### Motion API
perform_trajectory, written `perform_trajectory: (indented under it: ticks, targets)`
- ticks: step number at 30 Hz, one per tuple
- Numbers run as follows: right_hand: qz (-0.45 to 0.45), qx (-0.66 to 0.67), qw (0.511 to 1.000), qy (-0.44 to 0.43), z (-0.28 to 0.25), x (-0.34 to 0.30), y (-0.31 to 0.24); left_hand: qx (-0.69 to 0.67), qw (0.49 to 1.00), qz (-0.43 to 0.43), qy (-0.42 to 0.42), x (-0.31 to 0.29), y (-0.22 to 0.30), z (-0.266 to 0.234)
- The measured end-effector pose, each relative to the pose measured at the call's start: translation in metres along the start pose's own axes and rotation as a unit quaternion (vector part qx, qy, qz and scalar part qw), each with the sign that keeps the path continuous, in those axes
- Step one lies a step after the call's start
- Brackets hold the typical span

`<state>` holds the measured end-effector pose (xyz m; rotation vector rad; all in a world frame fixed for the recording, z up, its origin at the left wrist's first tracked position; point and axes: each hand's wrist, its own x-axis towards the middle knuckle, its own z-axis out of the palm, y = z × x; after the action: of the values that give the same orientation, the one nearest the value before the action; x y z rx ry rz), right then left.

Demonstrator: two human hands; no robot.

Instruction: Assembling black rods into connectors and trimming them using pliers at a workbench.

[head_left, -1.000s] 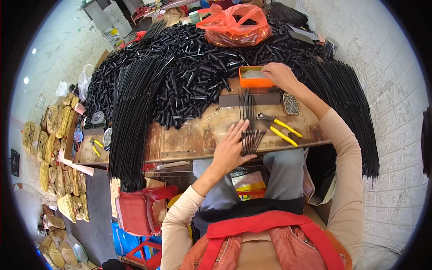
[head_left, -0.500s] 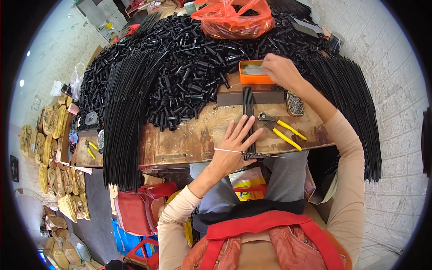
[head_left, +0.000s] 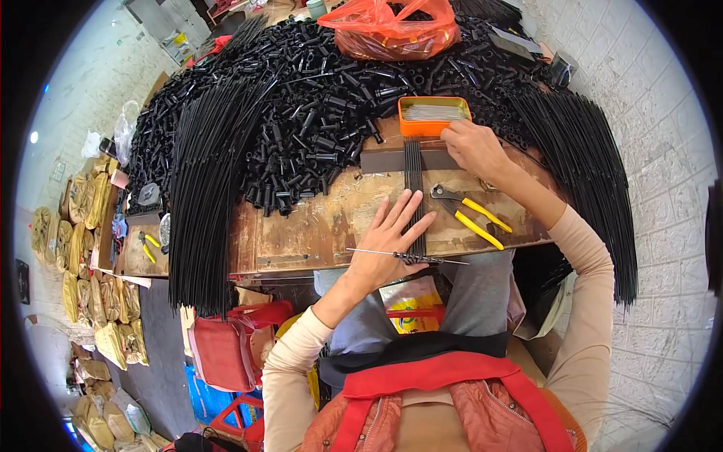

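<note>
Pliers lie right of the left fingers, splayed over black rods pointing lengthwise beyond; right fingers curl, grip unclear.

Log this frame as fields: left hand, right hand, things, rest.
Left hand: the left hand lies spread over black rods
Right hand: the right hand is at the near right corner of the orange tin; grip contents unclear
Things: a thin metal rod crosses over the left hand; yellow-handled pliers lie right of the black rods
Rest: pile of black parts, red plastic bag
</note>
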<state>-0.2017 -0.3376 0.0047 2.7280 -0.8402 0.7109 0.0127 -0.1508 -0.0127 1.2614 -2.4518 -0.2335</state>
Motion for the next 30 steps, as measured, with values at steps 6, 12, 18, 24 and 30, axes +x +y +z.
perform_trajectory:
  ticks: [6,12,18,24,30]
  targets:
    - [0.043,0.061,0.996,-0.042,0.007,-0.006,-0.005,-0.003,1.0,0.003,0.003,0.001,0.0,-0.001]
    - [0.04,0.068,0.994,-0.073,-0.001,-0.006,-0.007,-0.006,1.0,0.0,-0.01,0.001,-0.002,0.0]
    - [0.024,0.052,0.997,-0.047,0.003,0.0,-0.012,-0.005,1.0,0.0,-0.014,0.002,-0.002,0.0]
    - [0.023,0.052,0.995,-0.079,0.006,0.003,-0.012,0.0,1.0,-0.001,-0.012,0.0,-0.003,0.001]
    - [-0.019,0.074,0.997,-0.03,0.016,0.007,-0.002,-0.007,1.0,0.002,-0.008,0.001,-0.002,0.001]
